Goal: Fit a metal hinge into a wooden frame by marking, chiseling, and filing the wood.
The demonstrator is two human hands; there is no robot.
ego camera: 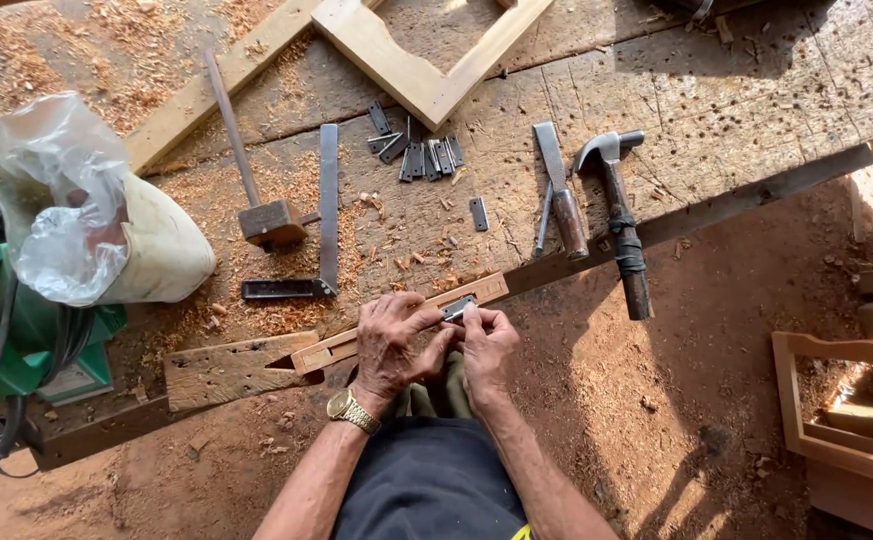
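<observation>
Small grey metal hinge plate [458,307] on narrow pale wooden strip [396,322] at bench edge | strip axis rises rightward | left hand [393,345] clamps strip | right hand [486,345] pinches plate, nearer.

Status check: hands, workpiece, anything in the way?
Left hand steadies long pale wooden strip. Right hand pinches small grey metal hinge onto it. Claw hammer and chisel lie beyond, apart.

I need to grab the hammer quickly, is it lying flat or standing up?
Lying flat. The hammer rests on its side on the workbench, head away from the person, handle end sticking out past the bench edge, beside the chisel.
</observation>
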